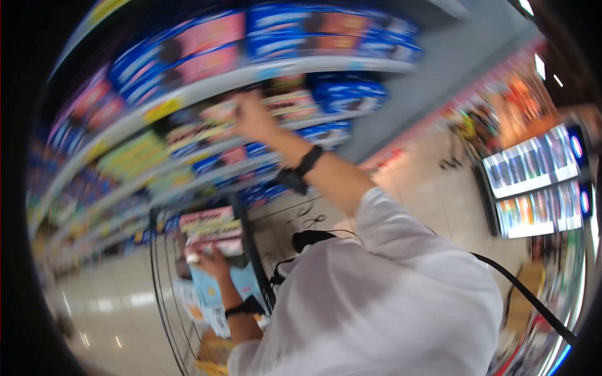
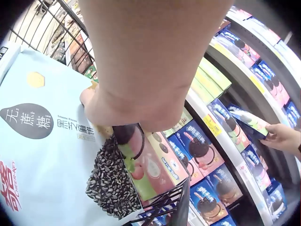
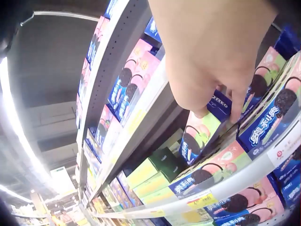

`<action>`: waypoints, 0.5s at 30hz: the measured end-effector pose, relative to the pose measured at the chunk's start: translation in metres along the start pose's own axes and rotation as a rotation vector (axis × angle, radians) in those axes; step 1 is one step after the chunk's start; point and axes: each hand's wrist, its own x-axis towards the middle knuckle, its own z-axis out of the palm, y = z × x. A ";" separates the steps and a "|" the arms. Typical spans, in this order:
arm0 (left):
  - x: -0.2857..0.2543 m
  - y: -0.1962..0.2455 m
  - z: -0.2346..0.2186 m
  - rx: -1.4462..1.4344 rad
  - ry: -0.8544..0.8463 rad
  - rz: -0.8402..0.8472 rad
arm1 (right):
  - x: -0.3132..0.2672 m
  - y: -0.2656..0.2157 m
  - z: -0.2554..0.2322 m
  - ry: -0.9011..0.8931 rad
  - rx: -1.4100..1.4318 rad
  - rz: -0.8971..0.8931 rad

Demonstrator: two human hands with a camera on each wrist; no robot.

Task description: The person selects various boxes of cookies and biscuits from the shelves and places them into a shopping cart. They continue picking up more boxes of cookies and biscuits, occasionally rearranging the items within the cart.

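My right hand [image 3: 211, 66] grips an Oreo cookie box [image 3: 200, 134] by its dark blue end, thumb and fingers on either side. The box stands tilted over a row of like boxes on the shelf; the left wrist view also shows this hand at the far right. Down in the shopping cart, my left hand [image 1: 213, 263] lies at the near end of stacked cookie boxes [image 1: 213, 229]. A pink and green cookie box [image 2: 153, 162] shows right beside that hand, whose fingertips are hidden. Under the wrist lies a large light blue package [image 2: 47, 75] printed with black seeds.
The wire cart [image 1: 157, 282] stands close to the shelf. Stacked blue and pink cookie boxes [image 1: 207, 47] fill a higher shelf, whose curved white edge [image 1: 219, 88] overhangs the right hand. Lime-green boxes [image 3: 143, 174] stand farther along. Lit display coolers [image 1: 533, 182] are off to the right.
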 end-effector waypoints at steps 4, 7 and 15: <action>0.005 0.015 -0.022 -0.163 -0.043 -0.197 | -0.038 -0.028 -0.047 -0.081 0.203 0.086; 0.007 0.008 -0.017 -0.099 -0.113 -0.259 | -0.057 -0.041 -0.081 -0.166 0.240 0.203; 0.007 0.021 -0.007 -0.017 -0.122 -0.336 | -0.087 -0.047 -0.103 -0.137 0.276 0.180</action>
